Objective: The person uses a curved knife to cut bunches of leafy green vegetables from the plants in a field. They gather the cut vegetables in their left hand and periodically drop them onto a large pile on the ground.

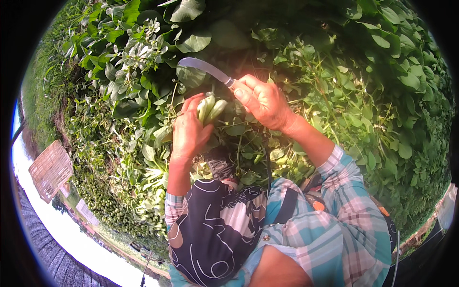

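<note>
My right hand (267, 104) grips the wooden handle of a curved harvesting knife (206, 68). Its blade points to the upper left, above my other hand and apart from it. My left hand (190, 123) holds a small bunch of leafy greens (209, 109), with the pale cut-looking stem ends facing up between thumb and fingers. The leaves of the bunch are mostly hidden behind the hand. Just beyond the blade, a broad round leaf (192, 76) shows among the standing plants.
Leafy green plants (391, 71) grow densely on both sides. Low, trampled greens (322, 104) cover the ground to the right. A pale plastic crate (52, 170) stands at the far left. My patterned knee (218, 229) and a dark shoe (220, 165) lie close below the left hand.
</note>
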